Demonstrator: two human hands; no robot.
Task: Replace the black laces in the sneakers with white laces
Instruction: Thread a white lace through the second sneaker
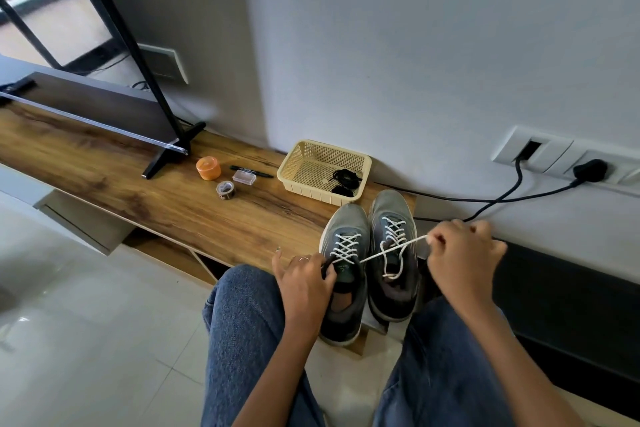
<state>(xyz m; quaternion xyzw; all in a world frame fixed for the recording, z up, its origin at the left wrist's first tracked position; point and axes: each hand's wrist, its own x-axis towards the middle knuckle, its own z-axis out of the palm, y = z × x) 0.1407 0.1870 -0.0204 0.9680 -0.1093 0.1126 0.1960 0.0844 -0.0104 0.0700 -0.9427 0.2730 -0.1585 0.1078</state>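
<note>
Bare worktop [173,204] lies open left of the sneakers [370,263]. Behind them the basket [298,163] stands just beside the toes, against the wall. A taut white lace [388,251] crosses above the right sneaker, and power cables [491,199] run along the wall behind.

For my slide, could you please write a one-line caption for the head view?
Both hands, left hand and right hand, pull a white lace taut across two grey sneakers; black laces lie in the basket.
</note>
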